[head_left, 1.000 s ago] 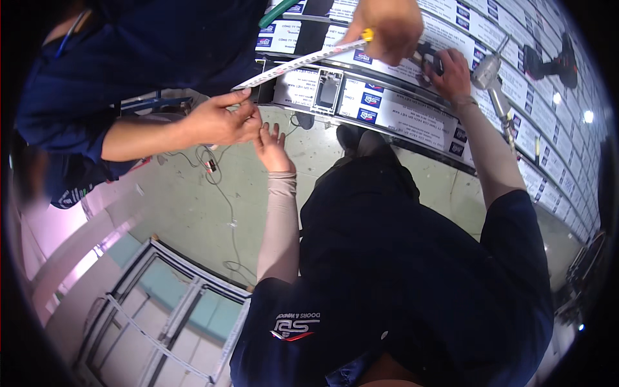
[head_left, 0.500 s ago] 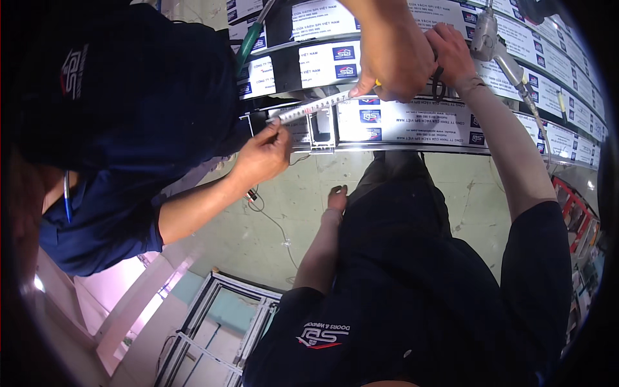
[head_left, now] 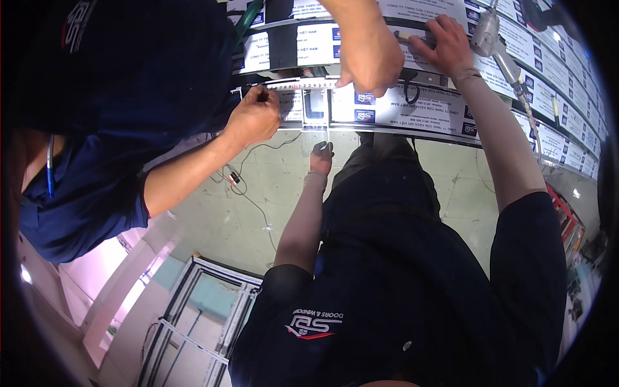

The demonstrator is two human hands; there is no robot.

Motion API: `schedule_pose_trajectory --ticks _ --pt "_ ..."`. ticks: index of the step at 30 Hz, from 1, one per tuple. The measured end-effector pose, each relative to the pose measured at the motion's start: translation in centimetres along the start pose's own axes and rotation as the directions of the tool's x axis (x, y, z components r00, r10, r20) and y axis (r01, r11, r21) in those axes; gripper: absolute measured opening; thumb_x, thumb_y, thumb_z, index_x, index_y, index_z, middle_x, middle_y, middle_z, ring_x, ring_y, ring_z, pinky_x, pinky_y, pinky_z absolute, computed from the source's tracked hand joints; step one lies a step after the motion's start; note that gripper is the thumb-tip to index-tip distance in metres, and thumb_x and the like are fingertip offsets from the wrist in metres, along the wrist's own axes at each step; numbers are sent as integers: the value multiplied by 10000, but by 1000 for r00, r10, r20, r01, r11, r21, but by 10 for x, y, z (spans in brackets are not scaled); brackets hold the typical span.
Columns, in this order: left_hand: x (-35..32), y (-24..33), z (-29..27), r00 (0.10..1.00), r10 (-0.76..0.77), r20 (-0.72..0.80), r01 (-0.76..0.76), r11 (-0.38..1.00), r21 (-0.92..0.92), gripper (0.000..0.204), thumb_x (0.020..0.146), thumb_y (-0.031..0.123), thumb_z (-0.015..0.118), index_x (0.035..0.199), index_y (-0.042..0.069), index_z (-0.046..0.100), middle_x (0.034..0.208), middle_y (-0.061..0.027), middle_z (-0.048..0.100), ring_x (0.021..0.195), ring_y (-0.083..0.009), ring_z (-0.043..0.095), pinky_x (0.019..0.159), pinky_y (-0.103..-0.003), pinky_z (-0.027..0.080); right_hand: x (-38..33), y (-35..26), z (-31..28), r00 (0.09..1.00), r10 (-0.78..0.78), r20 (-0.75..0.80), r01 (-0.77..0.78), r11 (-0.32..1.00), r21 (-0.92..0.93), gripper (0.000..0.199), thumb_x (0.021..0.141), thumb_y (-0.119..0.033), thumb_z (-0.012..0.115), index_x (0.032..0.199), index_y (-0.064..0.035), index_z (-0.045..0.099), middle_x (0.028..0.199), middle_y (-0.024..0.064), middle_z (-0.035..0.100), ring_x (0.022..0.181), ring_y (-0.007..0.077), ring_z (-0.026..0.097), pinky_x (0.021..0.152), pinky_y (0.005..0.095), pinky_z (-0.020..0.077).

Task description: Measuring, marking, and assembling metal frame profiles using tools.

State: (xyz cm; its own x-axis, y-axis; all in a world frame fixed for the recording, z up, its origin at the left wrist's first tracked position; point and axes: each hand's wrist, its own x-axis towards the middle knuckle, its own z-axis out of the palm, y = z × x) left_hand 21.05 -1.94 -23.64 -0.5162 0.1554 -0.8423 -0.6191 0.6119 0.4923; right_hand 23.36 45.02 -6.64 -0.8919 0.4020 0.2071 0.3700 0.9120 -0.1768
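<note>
Directly beneath the right grip (head_left: 452, 53), fingers spread, white-wrapped profile (head_left: 419, 57), left grip (head_left: 321, 157), hold unclear.

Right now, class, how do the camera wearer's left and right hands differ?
The left hand looks curled; the right hand is outstretched. The left hand is by the near edge of the wrapped profiles; the right hand lies farther back, on them. Both hands reach out from dark blue sleeves.
</note>
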Motion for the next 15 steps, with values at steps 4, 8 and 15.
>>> schedule_pose_trajectory --ticks 4,8,15 --pt "27 -68 -15 976 214 -43 -211 976 55 549 890 345 637 1316 34 486 1069 -89 653 932 -200 644 718 -328 490 13 -12 5 998 -54 35 53 998 24 494 846 -536 638 1026 -77 615 1092 126 545 1047 304 530 946 414 416" --pt "14 -74 -5 981 192 -23 -189 977 101 562 895 355 640 1322 27 479 1073 -101 657 930 -204 647 687 -330 493 10 -8 1 998 -63 26 63 998 4 491 855 -530 632 996 -60 614 1031 122 546 980 291 535 895 407 431" --pt "-11 -79 -6 985 -121 -126 135 985 111 553 893 343 643 1303 3 498 1067 -150 666 881 -222 668 600 -317 494 15 -10 -2 995 -90 33 90 996 -8 478 865 -522 622 976 -57 619 984 123 558 938 289 541 857 400 441"
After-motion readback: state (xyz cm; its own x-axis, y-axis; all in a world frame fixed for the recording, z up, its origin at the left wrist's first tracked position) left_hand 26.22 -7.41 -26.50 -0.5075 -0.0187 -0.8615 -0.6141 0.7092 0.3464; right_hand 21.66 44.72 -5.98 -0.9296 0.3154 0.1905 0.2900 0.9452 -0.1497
